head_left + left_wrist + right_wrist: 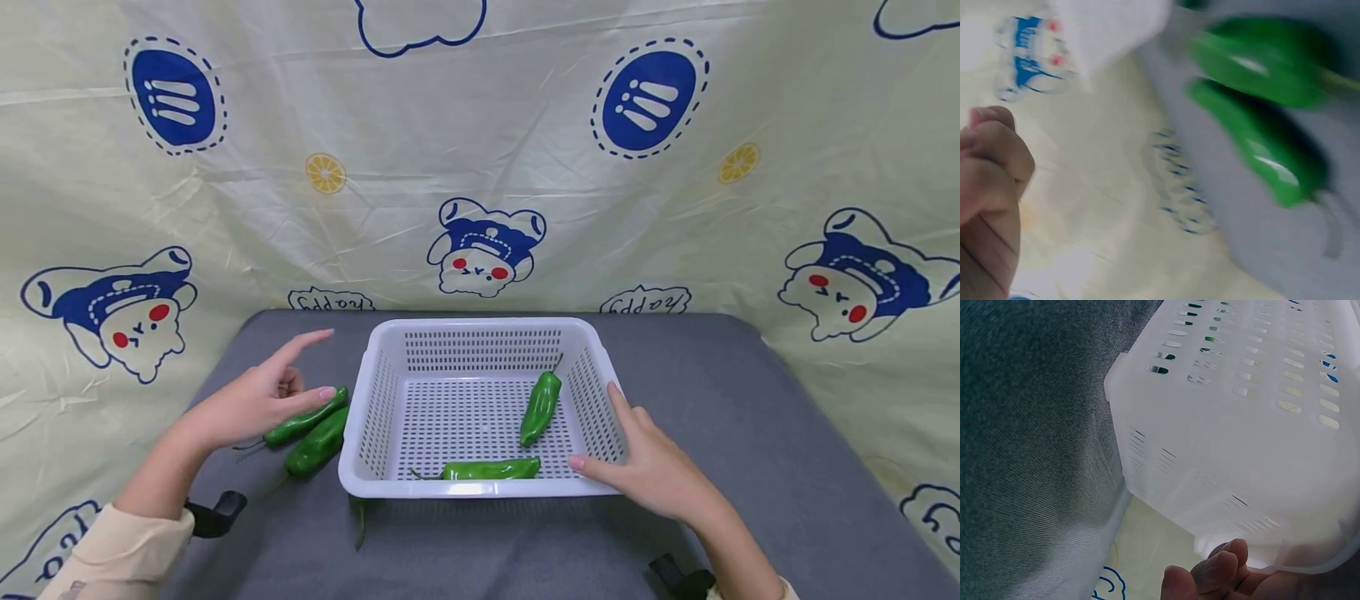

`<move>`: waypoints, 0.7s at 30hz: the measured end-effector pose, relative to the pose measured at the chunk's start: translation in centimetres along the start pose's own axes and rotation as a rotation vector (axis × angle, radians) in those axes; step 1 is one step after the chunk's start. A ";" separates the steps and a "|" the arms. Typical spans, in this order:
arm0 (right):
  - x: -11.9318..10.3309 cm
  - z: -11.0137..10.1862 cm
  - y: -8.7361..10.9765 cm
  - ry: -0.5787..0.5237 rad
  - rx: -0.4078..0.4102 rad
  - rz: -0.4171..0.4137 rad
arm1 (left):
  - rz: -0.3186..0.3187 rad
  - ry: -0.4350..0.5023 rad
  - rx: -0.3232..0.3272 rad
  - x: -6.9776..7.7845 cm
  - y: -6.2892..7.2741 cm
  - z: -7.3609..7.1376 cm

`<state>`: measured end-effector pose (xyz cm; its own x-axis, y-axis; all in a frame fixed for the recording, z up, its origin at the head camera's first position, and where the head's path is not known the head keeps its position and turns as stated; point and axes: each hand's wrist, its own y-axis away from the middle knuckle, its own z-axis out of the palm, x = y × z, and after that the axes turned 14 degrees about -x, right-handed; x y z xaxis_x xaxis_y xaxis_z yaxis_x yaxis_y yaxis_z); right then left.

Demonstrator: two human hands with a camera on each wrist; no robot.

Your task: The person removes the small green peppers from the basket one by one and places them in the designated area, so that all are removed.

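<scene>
A white perforated plastic basket (480, 489) sits in the middle of the table. My right hand (656, 467) grips its right side, thumb over the rim and fingers along the outside; curled fingertips show under the rim in the right wrist view. Inside lie two green peppers, one pepper (540, 408) slanted at the right and another pepper (491, 470) along the near wall. Left of the basket, my left hand (258, 404) hovers with index finger and thumb stretched out, holding nothing. Beside it rest a slim pepper (1260, 144) and a thicker pepper (318, 446).
One more pepper (358, 504) pokes out from the basket's near left corner, mostly hidden by it. Grey cloth (697, 375) covers the table. Behind hangs a pale printed curtain (390, 233), close to the table's far edge.
</scene>
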<state>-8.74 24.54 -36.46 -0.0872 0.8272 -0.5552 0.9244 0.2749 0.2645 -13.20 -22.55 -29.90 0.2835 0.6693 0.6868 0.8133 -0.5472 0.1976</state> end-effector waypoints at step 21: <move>0.1 0.1 0.0 -0.010 -0.009 0.011 | 0.119 -0.145 -0.488 7.6 -7.7 3.2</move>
<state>-8.71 24.62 -36.56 -0.0730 0.8250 -0.5604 0.9219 0.2702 0.2776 -15.64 -11.66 -28.47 0.4553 0.6320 0.6271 0.4491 -0.7712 0.4512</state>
